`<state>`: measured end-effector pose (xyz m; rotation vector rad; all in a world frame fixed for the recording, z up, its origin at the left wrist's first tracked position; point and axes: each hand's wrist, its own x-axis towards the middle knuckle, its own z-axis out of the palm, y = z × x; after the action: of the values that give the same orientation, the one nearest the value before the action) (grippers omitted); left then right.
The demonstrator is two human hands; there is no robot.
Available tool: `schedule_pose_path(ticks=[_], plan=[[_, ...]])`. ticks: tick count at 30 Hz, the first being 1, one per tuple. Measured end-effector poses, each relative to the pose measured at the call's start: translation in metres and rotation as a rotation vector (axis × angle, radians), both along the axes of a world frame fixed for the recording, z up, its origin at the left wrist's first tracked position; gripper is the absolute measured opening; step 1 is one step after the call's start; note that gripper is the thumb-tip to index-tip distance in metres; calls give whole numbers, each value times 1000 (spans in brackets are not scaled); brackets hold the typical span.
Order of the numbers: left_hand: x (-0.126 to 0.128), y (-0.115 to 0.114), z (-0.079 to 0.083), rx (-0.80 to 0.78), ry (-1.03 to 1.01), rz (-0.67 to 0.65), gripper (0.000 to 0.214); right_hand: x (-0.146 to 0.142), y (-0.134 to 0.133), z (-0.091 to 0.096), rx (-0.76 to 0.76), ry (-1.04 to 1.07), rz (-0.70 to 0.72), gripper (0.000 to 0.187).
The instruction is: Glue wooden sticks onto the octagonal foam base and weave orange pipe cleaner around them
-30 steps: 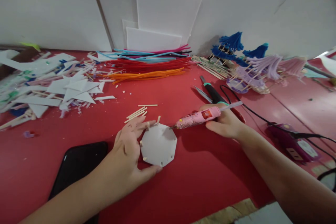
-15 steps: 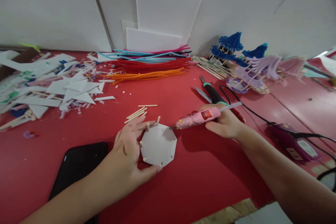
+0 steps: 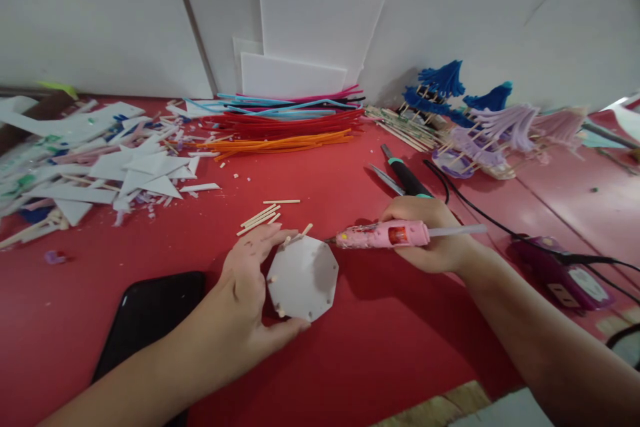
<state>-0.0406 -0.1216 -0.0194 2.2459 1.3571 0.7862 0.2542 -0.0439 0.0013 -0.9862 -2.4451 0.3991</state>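
Octagon (image 3: pixel 303 280) sits in left hand (image 3: pixel 247 280), clasped thumb-to-fingers; right hand (image 3: pixel 443 248) apparently clenches glue gun (image 3: pixel 375 235).

The left forearm (image 3: pixel 170 350) at eight o'clock and the right forearm (image 3: pixel 530 323) at four o'clock are bare as far as the view's edge. The left hand (image 3: pixel 246 275) and right hand (image 3: pixel 444 255) are bare too, with small dark marks, too blurred to identify, near the left one's twelve o'clock
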Motion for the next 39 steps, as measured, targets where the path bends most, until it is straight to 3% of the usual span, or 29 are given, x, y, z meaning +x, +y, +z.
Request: schedule_pose_path(ticks=[4, 7, 10, 14, 18, 21, 24, 27, 30, 35, 39], plan=[[-2, -1, -2, 28, 119, -66, 79, 2, 1, 2, 65, -72, -47, 10], [-3, -2, -6, 37, 128, -75, 79, 1, 4, 0, 131, -122, -96, 25], [-3, -2, -9, 13, 113, -69, 82, -1, 10, -10, 125, -195, -183, 39], [-3, -1, -9, -26, 110, -47, 85, -2, 20, -21, 99, -236, -305, 44], [-1, 0, -6, -70, 74, -36, 83, -11, 20, -4, 233, -268, -381, 39], [0, 0, -4, -82, 55, -20, 84, -35, 17, 20, 222, -238, -320, 32], [0, 0, -5, -70, 31, -3, 86, -74, 22, 32, 116, -283, -87, 27], [0, 1, -5, -72, 37, -1, 90, -113, 38, 25, 78, -400, 92, 29], [-1, 0, 0, -72, 64, -48, 91, -138, 56, 11, 50, -434, 112, 24], [-1, 0, 11, -86, 76, -124, 75, -130, 63, 11, 40, -350, 20, 13], [-1, 1, 9, -134, 12, -99, 73, -93, 37, 17, 73, -164, -69, 11]])
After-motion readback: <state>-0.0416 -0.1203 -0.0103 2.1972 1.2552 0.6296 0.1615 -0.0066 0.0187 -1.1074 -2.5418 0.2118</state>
